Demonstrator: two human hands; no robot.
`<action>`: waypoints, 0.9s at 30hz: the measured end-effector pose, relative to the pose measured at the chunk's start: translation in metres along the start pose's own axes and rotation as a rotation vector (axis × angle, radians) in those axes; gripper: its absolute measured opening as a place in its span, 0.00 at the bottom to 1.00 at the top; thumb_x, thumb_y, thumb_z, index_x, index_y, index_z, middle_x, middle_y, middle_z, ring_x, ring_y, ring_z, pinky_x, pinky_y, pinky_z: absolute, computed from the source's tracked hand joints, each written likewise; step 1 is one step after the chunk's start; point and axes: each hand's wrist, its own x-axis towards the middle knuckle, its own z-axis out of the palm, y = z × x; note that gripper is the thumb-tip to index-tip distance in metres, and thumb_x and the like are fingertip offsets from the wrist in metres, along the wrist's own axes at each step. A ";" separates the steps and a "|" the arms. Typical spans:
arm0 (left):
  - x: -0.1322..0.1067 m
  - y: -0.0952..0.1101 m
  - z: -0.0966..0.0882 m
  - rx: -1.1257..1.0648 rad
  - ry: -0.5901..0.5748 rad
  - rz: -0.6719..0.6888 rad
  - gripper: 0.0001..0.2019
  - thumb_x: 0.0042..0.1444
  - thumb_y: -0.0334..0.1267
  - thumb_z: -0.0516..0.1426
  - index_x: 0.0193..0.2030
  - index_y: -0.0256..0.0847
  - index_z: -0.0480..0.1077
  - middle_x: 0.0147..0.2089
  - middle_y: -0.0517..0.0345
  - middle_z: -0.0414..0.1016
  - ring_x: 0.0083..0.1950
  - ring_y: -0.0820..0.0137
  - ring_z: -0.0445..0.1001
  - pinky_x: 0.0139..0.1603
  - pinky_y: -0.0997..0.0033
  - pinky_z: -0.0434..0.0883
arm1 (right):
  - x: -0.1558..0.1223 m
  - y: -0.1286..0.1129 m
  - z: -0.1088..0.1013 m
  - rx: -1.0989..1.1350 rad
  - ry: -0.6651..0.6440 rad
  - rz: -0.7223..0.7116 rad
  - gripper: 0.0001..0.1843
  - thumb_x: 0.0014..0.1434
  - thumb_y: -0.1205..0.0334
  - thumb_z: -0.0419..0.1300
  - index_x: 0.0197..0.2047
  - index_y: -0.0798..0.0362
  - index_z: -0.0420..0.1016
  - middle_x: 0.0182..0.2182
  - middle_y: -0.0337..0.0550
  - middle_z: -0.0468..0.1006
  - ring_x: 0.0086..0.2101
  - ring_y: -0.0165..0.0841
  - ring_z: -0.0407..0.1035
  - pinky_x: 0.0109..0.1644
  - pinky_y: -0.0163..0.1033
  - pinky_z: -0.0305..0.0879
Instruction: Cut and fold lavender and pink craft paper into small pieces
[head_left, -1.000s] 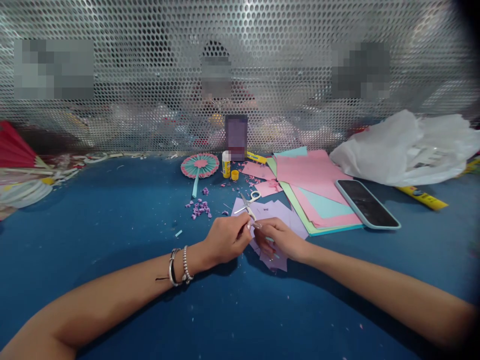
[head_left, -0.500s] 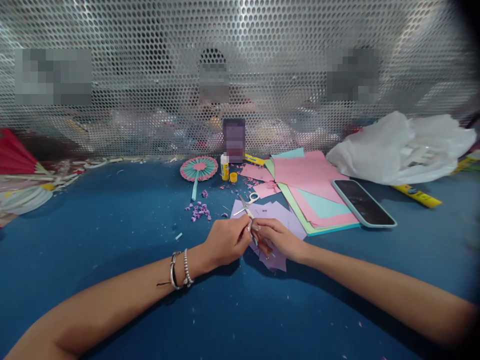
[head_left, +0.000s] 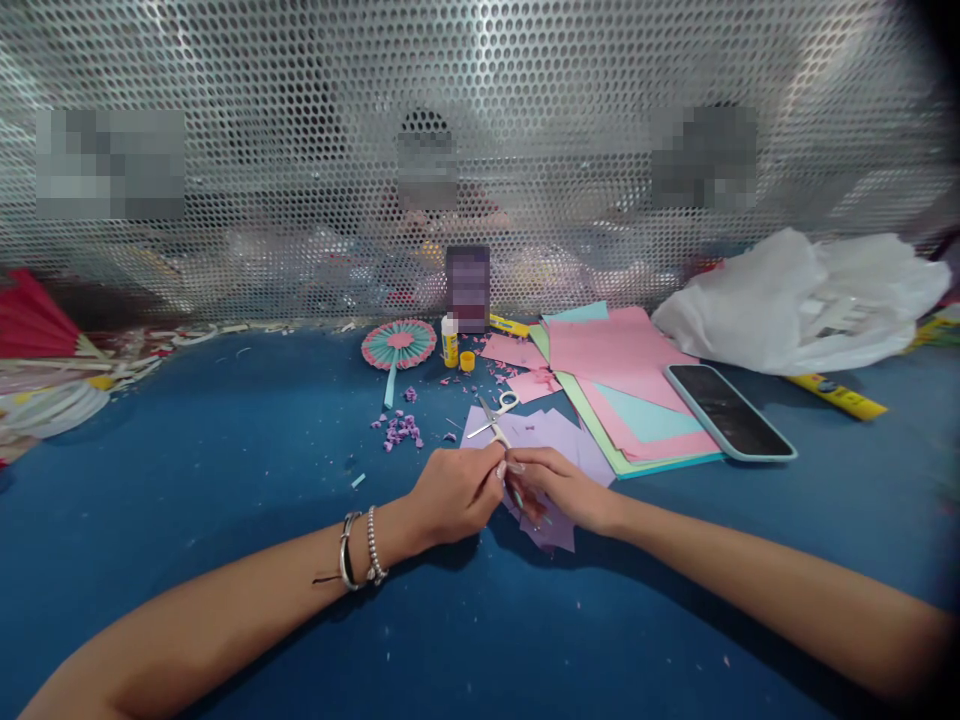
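Purple sheets (head_left: 591, 455) lay on the desk (head_left: 300, 640) beneath the right hand (head_left: 574, 490), one corner poking out on the near side, the rest fanning out beyond the knuckles; that hand was nearer them than the left hand (head_left: 461, 490), which stood by their left edge. Each grip was pinched, fingertips meeting; what they held, if anything, I could not tell. Just past them lay scissors (head_left: 495, 418), blades spread leftward, one handle close to the fingertips.

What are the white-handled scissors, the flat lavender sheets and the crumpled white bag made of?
White-handled scissors: silvery, glinting blades suggest metal; smooth, opaque handles look like plastic. Flat lavender sheets: probably paper, matte with thin edges. Crumpled white bag: likely thin plastic film, crinkled and partly see-through.
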 end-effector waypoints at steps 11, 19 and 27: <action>-0.001 -0.001 0.001 -0.055 0.021 0.025 0.08 0.57 0.33 0.43 0.28 0.40 0.57 0.21 0.62 0.62 0.22 0.73 0.61 0.24 0.74 0.57 | -0.001 0.000 0.000 0.018 -0.034 -0.006 0.14 0.60 0.60 0.46 0.23 0.54 0.60 0.15 0.34 0.65 0.17 0.24 0.59 0.22 0.32 0.54; -0.001 0.000 0.004 -0.052 0.078 0.012 0.08 0.56 0.32 0.44 0.27 0.40 0.59 0.20 0.64 0.61 0.20 0.75 0.59 0.23 0.75 0.55 | -0.001 0.000 0.001 0.028 -0.023 -0.004 0.15 0.60 0.57 0.46 0.25 0.53 0.60 0.15 0.33 0.65 0.17 0.24 0.58 0.22 0.32 0.53; -0.001 0.001 0.001 -0.059 0.074 0.012 0.10 0.58 0.33 0.43 0.28 0.39 0.59 0.20 0.63 0.62 0.21 0.75 0.61 0.24 0.75 0.56 | -0.001 0.002 0.000 0.049 -0.025 -0.004 0.12 0.58 0.63 0.45 0.25 0.53 0.61 0.14 0.33 0.65 0.17 0.24 0.58 0.22 0.32 0.54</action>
